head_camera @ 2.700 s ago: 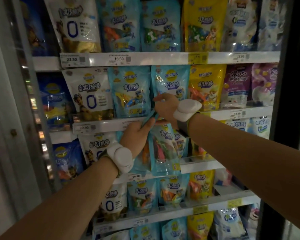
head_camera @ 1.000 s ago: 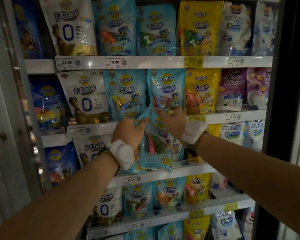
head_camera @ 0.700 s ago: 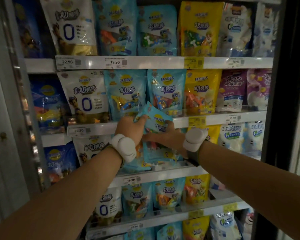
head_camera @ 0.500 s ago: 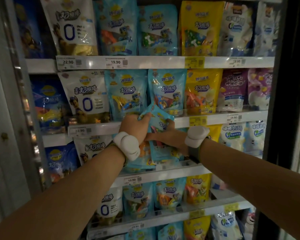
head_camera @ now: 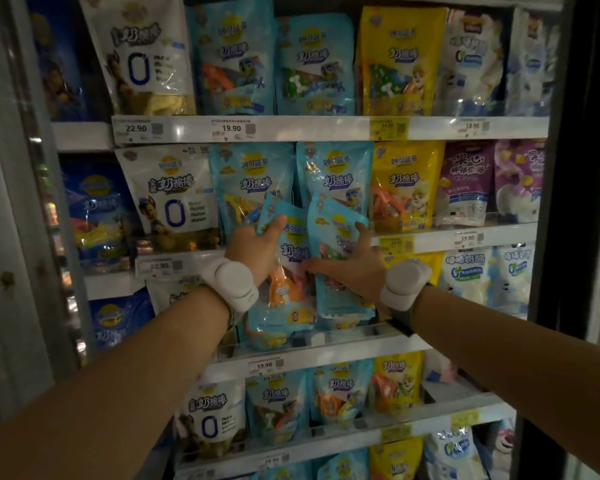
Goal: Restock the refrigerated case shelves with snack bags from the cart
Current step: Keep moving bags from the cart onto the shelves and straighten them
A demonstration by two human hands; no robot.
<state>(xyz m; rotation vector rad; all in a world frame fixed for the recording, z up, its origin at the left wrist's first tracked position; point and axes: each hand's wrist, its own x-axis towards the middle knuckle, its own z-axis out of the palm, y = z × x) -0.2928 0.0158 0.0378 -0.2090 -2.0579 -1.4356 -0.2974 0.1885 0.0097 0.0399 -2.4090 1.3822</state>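
Note:
Two light-blue snack bags stand side by side on the third shelf (head_camera: 326, 344) of the refrigerated case. My left hand (head_camera: 253, 249) grips the top of the left blue bag (head_camera: 284, 289), thumb over its upper edge. My right hand (head_camera: 350, 263) holds the right blue bag (head_camera: 333, 230), fingers spread across its front. Both bags lean forward, their tops overlapping the shelf edge above. Each wrist wears a white band. The cart is not in view.
Shelves above and below are packed with white, blue, yellow and purple bags behind price strips, such as the 19.90 tag (head_camera: 264, 365). The open door frame (head_camera: 32, 202) stands at left, and a dark case post (head_camera: 582, 202) at right.
The single bag both hands held has settled down onto the shelf. My hands have separated, and each now holds its own blue bag, side by side.

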